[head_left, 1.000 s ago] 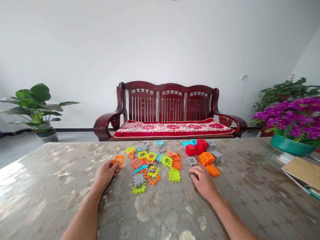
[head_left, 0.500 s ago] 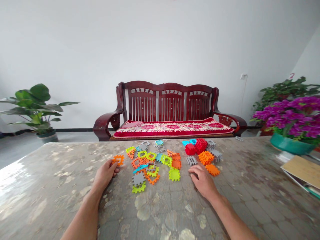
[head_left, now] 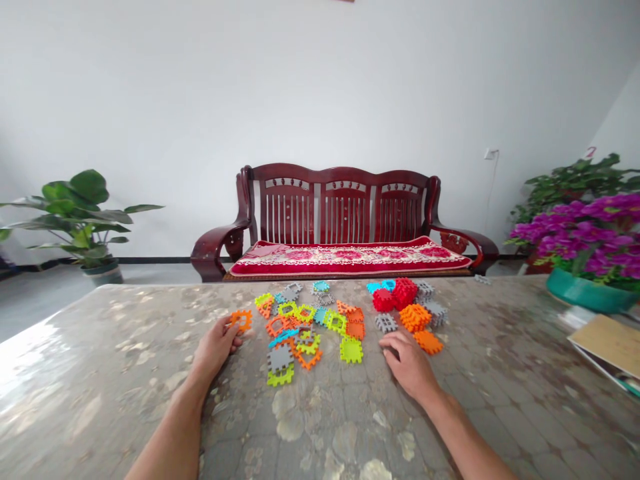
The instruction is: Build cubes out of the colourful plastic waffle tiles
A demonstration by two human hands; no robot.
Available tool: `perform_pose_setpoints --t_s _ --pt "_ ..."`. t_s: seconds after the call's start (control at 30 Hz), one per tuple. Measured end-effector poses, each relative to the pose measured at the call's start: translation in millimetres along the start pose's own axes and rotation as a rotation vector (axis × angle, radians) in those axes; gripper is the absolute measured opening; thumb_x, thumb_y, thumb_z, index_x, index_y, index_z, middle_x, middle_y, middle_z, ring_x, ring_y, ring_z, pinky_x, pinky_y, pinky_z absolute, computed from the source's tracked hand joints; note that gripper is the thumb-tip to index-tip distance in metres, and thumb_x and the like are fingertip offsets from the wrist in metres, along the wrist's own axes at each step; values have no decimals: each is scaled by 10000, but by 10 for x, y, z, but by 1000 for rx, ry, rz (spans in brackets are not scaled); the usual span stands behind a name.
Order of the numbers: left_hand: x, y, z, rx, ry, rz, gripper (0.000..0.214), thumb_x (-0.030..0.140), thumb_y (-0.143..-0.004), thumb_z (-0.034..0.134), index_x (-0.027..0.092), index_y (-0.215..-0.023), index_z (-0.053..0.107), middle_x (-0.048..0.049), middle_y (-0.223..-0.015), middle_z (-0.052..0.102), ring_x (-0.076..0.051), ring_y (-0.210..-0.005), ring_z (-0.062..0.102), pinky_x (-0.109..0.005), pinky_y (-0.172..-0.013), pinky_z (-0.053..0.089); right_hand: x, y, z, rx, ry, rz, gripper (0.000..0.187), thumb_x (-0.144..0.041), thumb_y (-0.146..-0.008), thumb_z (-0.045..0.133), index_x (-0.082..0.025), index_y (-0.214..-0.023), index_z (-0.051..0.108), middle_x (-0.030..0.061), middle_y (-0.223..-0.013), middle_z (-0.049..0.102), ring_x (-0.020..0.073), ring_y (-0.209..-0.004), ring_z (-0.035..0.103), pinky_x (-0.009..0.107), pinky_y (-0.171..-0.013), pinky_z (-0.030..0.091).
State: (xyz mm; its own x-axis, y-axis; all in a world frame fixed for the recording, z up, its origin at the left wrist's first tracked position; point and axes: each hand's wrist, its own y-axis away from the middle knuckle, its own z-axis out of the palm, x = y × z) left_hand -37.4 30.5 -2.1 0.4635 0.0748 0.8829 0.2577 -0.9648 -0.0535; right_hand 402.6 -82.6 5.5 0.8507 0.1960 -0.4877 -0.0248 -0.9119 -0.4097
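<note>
My left hand (head_left: 217, 347) pinches an orange notched building tile (head_left: 242, 320) with a hole in its middle, left of the loose pieces. On the table rests my right hand (head_left: 407, 360), empty, its fingers loosely stretched. Just beyond it lie a grey lattice tile (head_left: 386, 323), a stack of orange tiles (head_left: 415, 318) and a single orange tile (head_left: 429, 342). Red tiles (head_left: 405, 291) are piled farther back. Between my hands spreads a loose group of tiles, among them a green tile (head_left: 351, 350), a grey tile (head_left: 280, 359) and a blue piece (head_left: 283, 337).
A patterned cloth covers the table (head_left: 300, 433). At the right edge stand purple flowers in a green pot (head_left: 590, 290), with a tan notebook (head_left: 613, 343) in front. Behind the table is a dark wooden bench (head_left: 345, 213); a potted plant (head_left: 85, 220) stands on the left.
The whole view has shifted slightly, moving everything a little to the right in the picture. Both hands keep about the same pose, the left one still on its orange tile.
</note>
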Motion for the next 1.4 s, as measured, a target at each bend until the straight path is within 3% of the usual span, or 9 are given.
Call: perform_pose_setpoints --t_s 0.57,0.83,1.0,1.4 --pt "224 150 23 -62 160 83 439 593 -639 591 201 -830 540 60 -543 577 -114 -413 495 -230 -422 383 16 4 13 19 -11 -11 235 -178 -787 486 -232 -874 698 51 -996 677 209 -1002 587 361 -931 435" --pt "346 232 174 -194 227 69 476 607 -647 613 182 -857 574 90 -405 486 -95 -341 438 -195 -381 325 57 0 21 10 9 -22 231 -194 -795 491 -235 -887 698 51 -1012 677 210 -1005 587 362 -927 436" --pt "395 249 298 -280 249 43 516 603 -671 601 156 -926 587 52 -401 550 -93 -352 475 -172 -390 344 73 -1 27 0 -7 -16 237 -203 -795 483 -237 -881 701 51 -1004 676 210 -1005 588 363 -931 433" --pt "406 259 313 -216 350 1 528 519 -744 606 118 -1089 599 36 -473 590 -93 -395 511 -176 -412 394 43 2 9 6 -18 -20 238 -201 -792 475 -233 -872 698 54 -1000 680 214 -999 591 373 -928 435"
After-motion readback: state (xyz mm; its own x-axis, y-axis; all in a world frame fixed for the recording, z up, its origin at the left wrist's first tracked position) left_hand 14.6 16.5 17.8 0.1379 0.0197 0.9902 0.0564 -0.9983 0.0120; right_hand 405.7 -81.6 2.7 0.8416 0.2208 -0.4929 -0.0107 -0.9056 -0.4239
